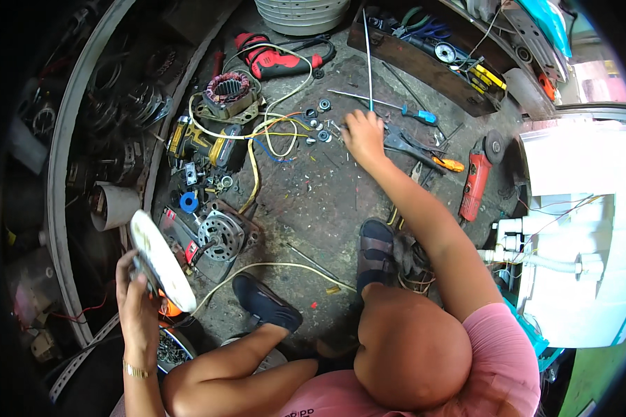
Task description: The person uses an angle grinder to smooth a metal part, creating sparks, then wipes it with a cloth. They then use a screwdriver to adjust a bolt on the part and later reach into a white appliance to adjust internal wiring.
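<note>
My left hand [138, 292], raised at the left, is closed around a dark part on the back of a white round disc [161, 260], seen nearly edge-on. On the floor at the far middle, my right hand [364, 135] has bent fingers over the blue end of a long screwdriver [368, 59]; its shaft points away past the tool box. Most of that handle is hidden under the hand. Beside these fingers lie small bearings [324, 136] and loose wires. A second screwdriver [419, 115] with a blue handle and pliers [407, 142] rest to the right.
An opened motor stator [227, 90], a red drill [278, 61] and a yellow cordless drill [219, 147] lie at the far left. Nearer stands a round metal motor cover [220, 236]. At right are a red angle grinder [475, 181] and a white appliance [577, 278]. A wooden tool box [424, 73] stands behind.
</note>
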### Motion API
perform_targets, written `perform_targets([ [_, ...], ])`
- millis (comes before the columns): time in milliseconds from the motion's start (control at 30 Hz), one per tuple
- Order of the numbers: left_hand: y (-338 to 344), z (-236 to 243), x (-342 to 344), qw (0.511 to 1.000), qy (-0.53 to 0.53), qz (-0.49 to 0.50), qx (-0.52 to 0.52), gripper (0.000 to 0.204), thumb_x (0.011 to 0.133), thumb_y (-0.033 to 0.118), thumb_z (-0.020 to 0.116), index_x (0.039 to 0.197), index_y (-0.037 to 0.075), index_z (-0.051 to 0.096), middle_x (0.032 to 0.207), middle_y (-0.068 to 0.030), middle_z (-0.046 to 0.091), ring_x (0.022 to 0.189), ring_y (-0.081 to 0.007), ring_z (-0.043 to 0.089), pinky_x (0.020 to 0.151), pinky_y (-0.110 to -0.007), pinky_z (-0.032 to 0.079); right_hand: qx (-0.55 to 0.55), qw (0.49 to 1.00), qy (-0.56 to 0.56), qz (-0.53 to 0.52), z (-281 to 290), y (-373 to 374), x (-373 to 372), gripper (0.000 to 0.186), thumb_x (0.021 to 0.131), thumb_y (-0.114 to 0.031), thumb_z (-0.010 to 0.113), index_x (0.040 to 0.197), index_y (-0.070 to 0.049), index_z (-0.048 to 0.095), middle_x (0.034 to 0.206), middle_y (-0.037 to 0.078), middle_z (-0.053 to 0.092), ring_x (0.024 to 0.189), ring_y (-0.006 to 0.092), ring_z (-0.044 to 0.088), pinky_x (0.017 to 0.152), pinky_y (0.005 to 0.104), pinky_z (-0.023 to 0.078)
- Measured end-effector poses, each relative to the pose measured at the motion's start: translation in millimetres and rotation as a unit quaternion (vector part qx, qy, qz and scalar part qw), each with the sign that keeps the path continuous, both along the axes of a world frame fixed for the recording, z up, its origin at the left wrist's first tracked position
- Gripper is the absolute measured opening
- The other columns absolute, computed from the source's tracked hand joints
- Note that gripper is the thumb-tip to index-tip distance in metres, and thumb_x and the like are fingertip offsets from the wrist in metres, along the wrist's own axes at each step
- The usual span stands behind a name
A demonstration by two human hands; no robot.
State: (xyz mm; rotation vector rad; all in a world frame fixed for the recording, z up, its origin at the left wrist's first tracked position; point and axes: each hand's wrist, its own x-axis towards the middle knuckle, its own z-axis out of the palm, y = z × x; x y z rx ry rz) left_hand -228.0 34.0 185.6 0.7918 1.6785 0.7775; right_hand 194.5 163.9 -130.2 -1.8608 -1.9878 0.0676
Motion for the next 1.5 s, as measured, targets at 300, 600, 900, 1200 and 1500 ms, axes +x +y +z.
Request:
perform_targets([
  [300,-29.6,-1.3,35.3,0.986,-0.051,0.153,0.027,0.053,0.087,0.019,0.069,0.132,0.016,0.043,0.123,-0.0044,0.055,0.111,-0.0190,0.057,0.088,-0.037,0.055,-0.014,0.995,0.079,0.060,-15.0,-51.1,-2.3,0.024,0.078,-0.025,0.076,0.095,-0.012,0.065,0.095,0.005,0.060,0.094,0.0270,0.055,0.078,0.0423,0.038],
  [600,4.3,-10.7,34.5,0.995,-0.066,0.072,0.033,0.055,0.089,0.018,0.063,0.141,0.015,0.044,0.126,-0.0043,0.058,0.107,-0.0165,0.061,0.083,-0.035,0.055,0.006,0.988,-0.039,0.151,-3.1,71.4,-5.1,0.030,0.077,-0.017,0.071,0.106,-0.010,0.067,0.109,0.012,0.060,0.104,0.0315,0.055,0.084,0.0452,0.046],
  [900,5.9,-20.9,17.7,0.995,-0.051,0.076,0.033,0.057,0.089,0.016,0.065,0.141,0.009,0.041,0.131,-0.0114,0.056,0.114,-0.0214,0.062,0.085,-0.034,0.056,0.038,0.987,0.147,0.049,-19.5,47.6,15.7,0.015,0.083,-0.014,0.065,0.096,-0.010,0.069,0.098,0.010,0.066,0.090,0.0337,0.064,0.077,0.0453,0.052],
  [1200,14.1,-20.3,24.4,0.997,0.027,0.055,0.051,0.059,0.081,0.005,0.073,0.135,0.007,0.049,0.125,-0.0045,0.053,0.081,-0.0061,0.056,0.059,-0.018,0.047,-0.150,0.985,0.080,-0.004,-4.6,66.4,-8.4,0.030,0.078,-0.016,0.069,0.103,-0.001,0.064,0.093,0.020,0.069,0.085,0.0391,0.069,0.076,0.0485,0.055],
  [1500,12.6,-31.3,20.7,0.995,0.054,0.056,0.060,0.060,0.080,0.004,0.072,0.136,0.005,0.049,0.129,-0.0064,0.052,0.076,-0.0048,0.053,0.057,-0.018,0.045,-0.097,0.938,0.321,-0.083,-26.9,40.8,6.7,0.012,0.081,-0.003,0.065,0.093,-0.002,0.065,0.082,0.019,0.068,0.079,0.0362,0.068,0.073,0.0427,0.054],
])
